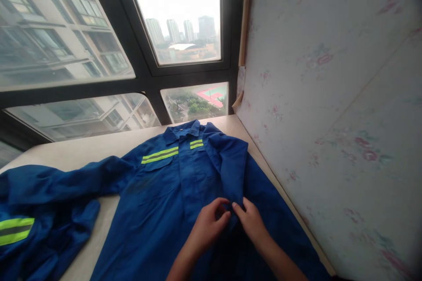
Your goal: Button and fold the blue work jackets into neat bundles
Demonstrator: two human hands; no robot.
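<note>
A blue work jacket (158, 202) with yellow-green reflective strips lies front up, its collar toward the window. Its right-hand sleeve (232, 171) is folded down over the front of the jacket. At the lower end of that sleeve, my right hand (250, 219) pinches the cloth between thumb and fingers. Close beside it is my left hand (212, 217), its thumb and fingers curled toward each other at the sleeve's edge. Whether cloth sits between the left fingertips is hard to see. The other sleeve (105, 175) stretches out to the left.
A second bundle of blue cloth (49, 237) with a reflective strip lies at the left. Both rest on a pale window ledge (82, 151). Dark window frames (191, 72) border the far side, and a flowered wall (313, 118) runs along the right.
</note>
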